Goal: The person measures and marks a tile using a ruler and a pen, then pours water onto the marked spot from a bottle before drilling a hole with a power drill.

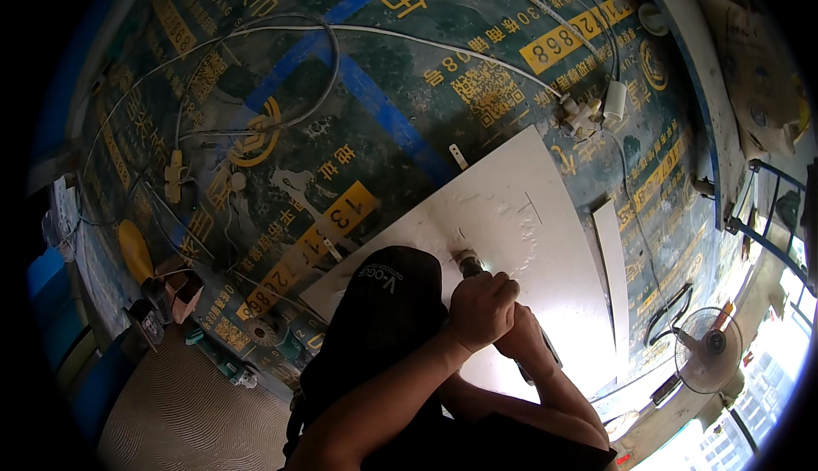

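Note:
A large white tile (558, 215) lies on the printed floor covering, with pale dust and a pencilled mark on it. My left hand (483, 307) is closed around the front of a dark, elongated hand tool (471, 266); its exact kind is hard to make out. The tool's round tip touches the tile, where dust lies heaped around it. My right hand (518, 335) is closed farther back on the same tool, just behind the left. Bright light falls on the tile beside my right forearm. A black cap (396, 288) covers part of the tile's left side.
Cables (443, 45) cross the green covering to a white socket block (582, 117). A narrow white strip (610, 275) lies right of the tile; beyond it stands a round fan (709, 347). At left are a green power tool (220, 360), a yellow-handled tool (135, 248) and combed mortar (192, 411).

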Tool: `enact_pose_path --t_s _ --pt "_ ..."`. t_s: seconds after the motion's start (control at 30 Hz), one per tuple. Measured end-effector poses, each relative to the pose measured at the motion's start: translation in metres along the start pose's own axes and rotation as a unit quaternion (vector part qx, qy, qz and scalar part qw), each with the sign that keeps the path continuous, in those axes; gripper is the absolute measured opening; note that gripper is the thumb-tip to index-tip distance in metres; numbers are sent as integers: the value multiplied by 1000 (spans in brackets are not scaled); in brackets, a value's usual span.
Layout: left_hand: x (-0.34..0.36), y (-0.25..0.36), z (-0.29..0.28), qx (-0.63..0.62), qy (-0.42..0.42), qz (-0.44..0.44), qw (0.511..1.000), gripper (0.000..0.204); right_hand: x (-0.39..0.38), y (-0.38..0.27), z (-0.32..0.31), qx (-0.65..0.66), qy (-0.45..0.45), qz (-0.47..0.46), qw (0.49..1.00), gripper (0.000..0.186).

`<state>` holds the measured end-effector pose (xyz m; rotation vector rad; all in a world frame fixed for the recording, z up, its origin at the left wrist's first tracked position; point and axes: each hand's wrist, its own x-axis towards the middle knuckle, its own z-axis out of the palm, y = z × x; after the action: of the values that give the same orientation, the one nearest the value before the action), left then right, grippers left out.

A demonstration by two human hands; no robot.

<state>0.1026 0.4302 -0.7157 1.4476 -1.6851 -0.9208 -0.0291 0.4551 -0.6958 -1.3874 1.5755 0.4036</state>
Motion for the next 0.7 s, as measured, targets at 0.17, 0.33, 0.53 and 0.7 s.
enact_pose_path --t_s 0.17,0.33,0.53,0.7 --pt "-3 -2 2 10 11 0 1000 8 1 0 1 -10 -11 6 1000 34" --pt "-6 -2 3 10 28 -6 1000 7 2 -2 -5 -33 -18 26 999 36" --pt "-3 1 3 13 34 -23 999 9 4 0 -5 -28 -35 16 999 36" --pt "0 1 3 17 45 -20 999 10 4 -13 -13 -20 -43 35 998 36"
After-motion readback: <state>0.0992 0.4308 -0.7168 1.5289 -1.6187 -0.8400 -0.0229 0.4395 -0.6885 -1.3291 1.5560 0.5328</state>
